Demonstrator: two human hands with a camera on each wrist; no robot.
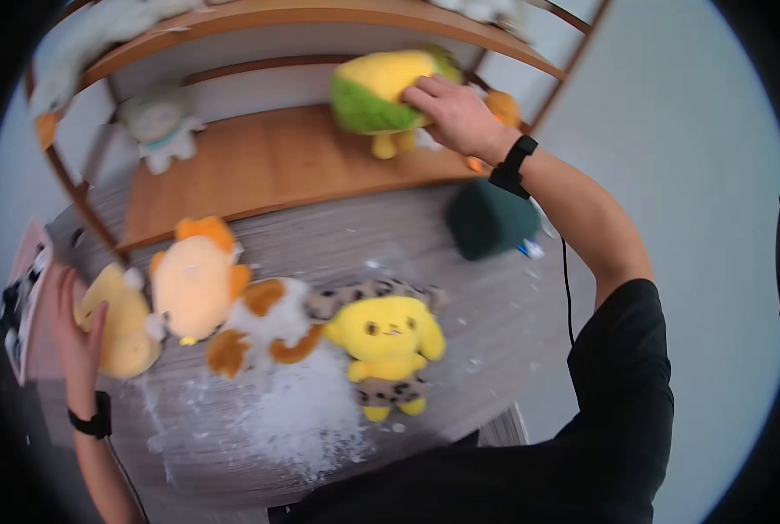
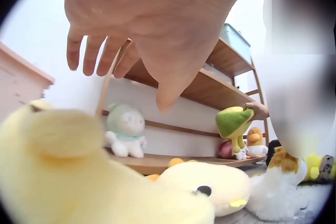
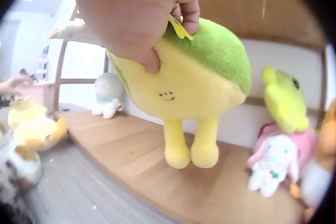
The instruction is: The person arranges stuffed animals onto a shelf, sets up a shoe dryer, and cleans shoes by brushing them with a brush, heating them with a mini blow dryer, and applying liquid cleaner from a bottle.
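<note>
My right hand (image 1: pixel 464 113) pinches the top of a green-and-yellow plush toy (image 3: pixel 184 77) with a small stitched smile. Its two yellow legs hang just over the lower shelf board (image 1: pixel 250 157) in the right wrist view. My left hand (image 2: pixel 152 29) has its fingers extended above a pale yellow plush (image 2: pixel 68 166) at the table's left, holding nothing. Beside that lies a cream-and-orange plush (image 1: pixel 196 279), face hidden from the head camera. A white-and-brown plush (image 1: pixel 268 319) and a yellow long-eared plush (image 1: pixel 385 336) with leopard-print parts lie farther right.
White flakes (image 1: pixel 302 419) are strewn over the table front. A white hooded plush (image 3: pixel 107 95) sits at the shelf's left; a white rabbit plush (image 3: pixel 275 161) and a lime plush (image 3: pixel 286 100) are at its right. A dark green object (image 1: pixel 490 220) stands below; a pink bin (image 1: pixel 27 297) is far left.
</note>
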